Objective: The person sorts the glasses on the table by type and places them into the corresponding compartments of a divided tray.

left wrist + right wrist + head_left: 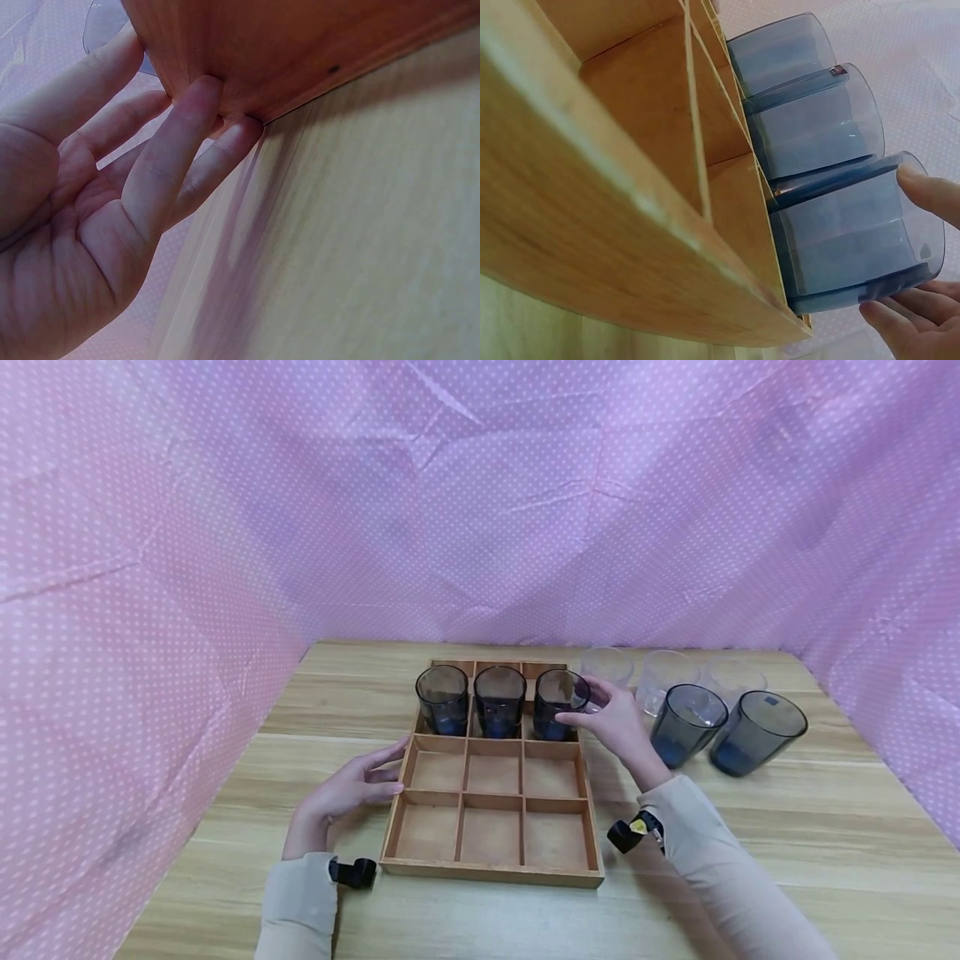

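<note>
Glass pinched upright by right hand, likely for control; tray touched by left hand, fingers spread, likely for steadying.

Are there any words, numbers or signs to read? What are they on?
None can be read.
Dark label on the rightmost glass: too small.
Small sticker on the middle glass in the wooden tray: too blurred.
Yellow sticker on the black right-wrist gadget: too small.
</note>
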The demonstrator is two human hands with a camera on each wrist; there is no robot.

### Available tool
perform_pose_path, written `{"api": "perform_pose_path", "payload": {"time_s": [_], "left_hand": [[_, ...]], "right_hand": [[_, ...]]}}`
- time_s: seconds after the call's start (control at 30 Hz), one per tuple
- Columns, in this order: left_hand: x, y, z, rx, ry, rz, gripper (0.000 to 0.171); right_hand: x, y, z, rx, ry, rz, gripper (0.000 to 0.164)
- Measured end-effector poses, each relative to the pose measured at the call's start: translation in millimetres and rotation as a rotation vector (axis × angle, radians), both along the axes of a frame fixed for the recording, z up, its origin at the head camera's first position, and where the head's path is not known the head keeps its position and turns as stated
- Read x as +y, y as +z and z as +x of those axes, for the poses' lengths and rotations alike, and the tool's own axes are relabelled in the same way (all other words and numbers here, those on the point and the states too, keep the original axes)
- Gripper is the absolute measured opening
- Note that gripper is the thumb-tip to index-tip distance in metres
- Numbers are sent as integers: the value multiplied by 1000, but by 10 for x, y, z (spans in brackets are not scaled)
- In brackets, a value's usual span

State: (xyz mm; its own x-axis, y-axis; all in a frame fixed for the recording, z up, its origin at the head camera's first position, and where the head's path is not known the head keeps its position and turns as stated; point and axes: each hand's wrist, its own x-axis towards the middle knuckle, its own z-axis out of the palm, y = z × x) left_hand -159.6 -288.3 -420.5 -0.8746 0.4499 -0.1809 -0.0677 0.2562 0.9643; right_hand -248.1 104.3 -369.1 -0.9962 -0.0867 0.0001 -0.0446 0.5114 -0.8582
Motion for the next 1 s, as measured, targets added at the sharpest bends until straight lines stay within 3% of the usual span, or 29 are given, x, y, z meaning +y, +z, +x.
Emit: {"api": "perform_pose_path", "payload": {"time_s": [0.37, 0.7, 1.0], "left_hand": [[-2, 4, -9, 10, -11, -11, 79], [-11, 0, -10, 20, -11, -30, 77], [-14, 29, -16, 3, -12, -23, 78]], "right_hand": [[0, -45, -12, 7, 32, -34, 82], [30, -74, 58, 8, 76, -190, 82], [99, 7, 220, 69, 76, -104, 78]]}}
